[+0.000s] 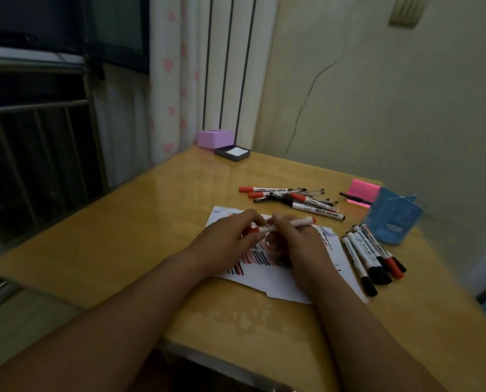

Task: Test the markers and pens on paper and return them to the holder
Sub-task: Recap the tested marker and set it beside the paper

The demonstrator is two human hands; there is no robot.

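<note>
**Q:** Status of the hands?

**A:** Both hold one marker (301, 222), a white barrel with red ends, level above the paper (278, 281). My left hand (230, 239) has its fingers curled round the left end, where a bit of red shows. My right hand (292, 241) pinches the barrel near its middle, and the right end sticks out past my fingers. I cannot tell whether the cap is seated or partly off.

**Q:** Where is the paper?

**A:** Flat on the surface (151, 222), directly under both hands. It carries rows of red and black strokes.

**Q:** And the other markers?

**A:** In two groups. A loose pile of markers and pens (292, 198) lies crossed over itself just beyond the paper. A row of markers (372, 253) lies side by side to the right of the paper, with red and black caps toward me.

**Q:** And the holder?

**A:** The blue holder (392, 219) stands upright near the right edge of the surface, just beyond the row. A pink pad (360, 190) with a black pen (355, 197) on it sits behind it.
</note>
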